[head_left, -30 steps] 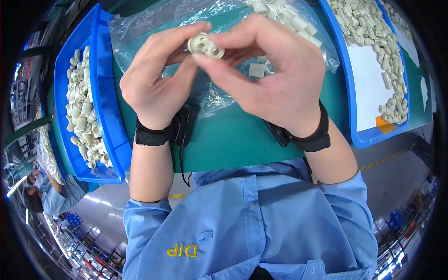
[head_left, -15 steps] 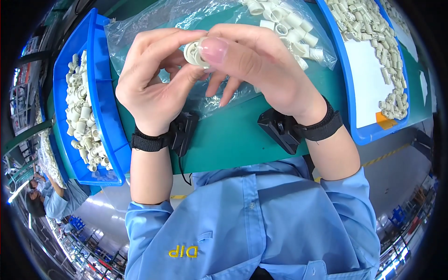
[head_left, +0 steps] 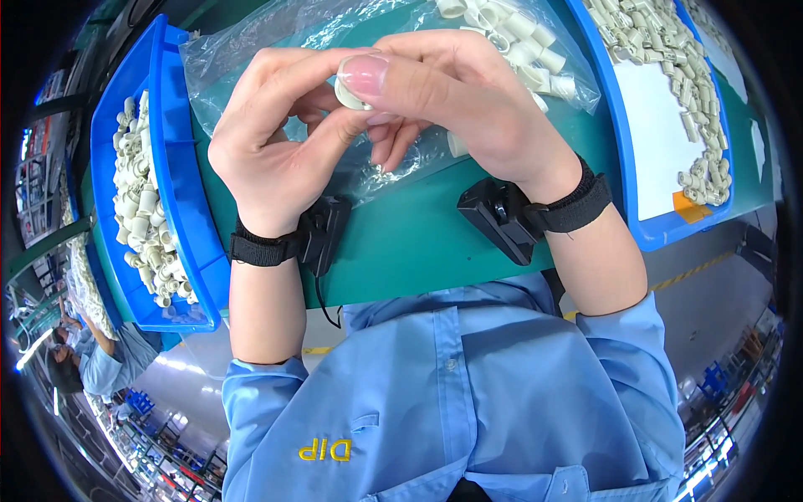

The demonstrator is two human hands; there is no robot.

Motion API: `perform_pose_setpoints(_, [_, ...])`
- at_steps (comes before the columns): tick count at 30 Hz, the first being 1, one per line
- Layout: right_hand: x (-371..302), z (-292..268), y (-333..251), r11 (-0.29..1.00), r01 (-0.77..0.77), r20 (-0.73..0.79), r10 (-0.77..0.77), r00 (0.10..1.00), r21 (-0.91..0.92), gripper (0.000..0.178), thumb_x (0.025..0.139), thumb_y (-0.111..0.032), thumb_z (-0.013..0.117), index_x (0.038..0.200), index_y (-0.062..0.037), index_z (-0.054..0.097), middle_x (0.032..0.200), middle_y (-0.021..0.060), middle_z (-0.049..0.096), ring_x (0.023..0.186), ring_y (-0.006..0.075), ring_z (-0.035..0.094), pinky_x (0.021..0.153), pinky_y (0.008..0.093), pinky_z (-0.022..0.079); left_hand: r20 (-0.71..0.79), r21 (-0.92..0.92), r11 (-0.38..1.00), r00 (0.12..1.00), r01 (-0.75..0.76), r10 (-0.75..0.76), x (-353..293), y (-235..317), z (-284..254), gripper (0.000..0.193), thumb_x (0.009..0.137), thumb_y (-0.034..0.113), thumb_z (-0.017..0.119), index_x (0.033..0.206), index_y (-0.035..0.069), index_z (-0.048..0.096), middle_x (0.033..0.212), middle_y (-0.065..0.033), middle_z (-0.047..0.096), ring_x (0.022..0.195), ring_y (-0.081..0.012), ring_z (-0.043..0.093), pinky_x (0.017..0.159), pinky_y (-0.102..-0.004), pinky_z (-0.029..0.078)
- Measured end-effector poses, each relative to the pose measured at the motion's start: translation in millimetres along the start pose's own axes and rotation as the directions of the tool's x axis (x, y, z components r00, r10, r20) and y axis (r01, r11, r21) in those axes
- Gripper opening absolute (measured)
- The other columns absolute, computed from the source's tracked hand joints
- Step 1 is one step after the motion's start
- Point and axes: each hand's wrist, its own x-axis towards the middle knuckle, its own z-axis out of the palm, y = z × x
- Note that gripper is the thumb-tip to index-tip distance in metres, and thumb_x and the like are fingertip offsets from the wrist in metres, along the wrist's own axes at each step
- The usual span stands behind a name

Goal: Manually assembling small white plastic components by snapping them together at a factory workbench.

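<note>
Since a second ago, the person's right hand (head_left: pixel 493 113) has swung its thumb over the front of that little off-white round part (head_left: pixel 347 97), so from where I'm standing most of it's covered now. It's up at upper centre, pinched by the left hand (head_left: pixel 276 146) between thumb and index finger, right hand gripping it too. Behind them there's a clear plastic bag (head_left: pixel 238 71) on the green counter (head_left: pixel 401 247), with white cylinders (head_left: pixel 523 38) in or on it, can't tell which. Blue bin (head_left: pixel 188 192) of off-white pieces (head_left: pixel 138 205) at left, blue tray (head_left: pixel 657 237) with more plus a white sheet (head_left: pixel 657 138) at upper right.
</note>
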Motion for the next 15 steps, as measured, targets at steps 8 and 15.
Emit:
perform_pose_setpoints(8, [0.1, -2.5, 6.4, 0.998, 0.061, 0.033, -0.062, 0.998, 0.01, 0.033, 0.096, -0.031, 0.063, 0.093, 0.0019, 0.068, 0.075, 0.0063, 0.064, 0.068, 0.0127, 0.066, 0.061, 0.0253, 0.055, -0.007, 0.048, 0.997, 0.998, -0.056, 0.057, 0.2, 1.7, 1.1, 0.034, 0.072, -0.003, 0.082, 0.105, 0.001, 0.074, 0.096, -0.0081, 0.067, 0.076, -0.0105, 0.064, 0.059, -0.0206, 0.052])
perform_pose_setpoints(15, [-6.2, -2.7, -8.2, 0.987, 0.118, -0.109, -0.13, 0.985, -0.112, 0.028, 0.095, -0.028, 0.066, 0.088, -0.0014, 0.067, 0.076, 0.0053, 0.066, 0.066, 0.0092, 0.063, 0.055, 0.024, 0.05, -0.009, 0.032, 0.997, 0.997, 0.074, -0.074, 0.4, 16.9, -1.2, 0.031, 0.077, -0.006, 0.074, 0.107, -0.004, 0.068, 0.101, -0.0127, 0.066, 0.087, -0.0166, 0.062, 0.071, -0.0251, 0.052])
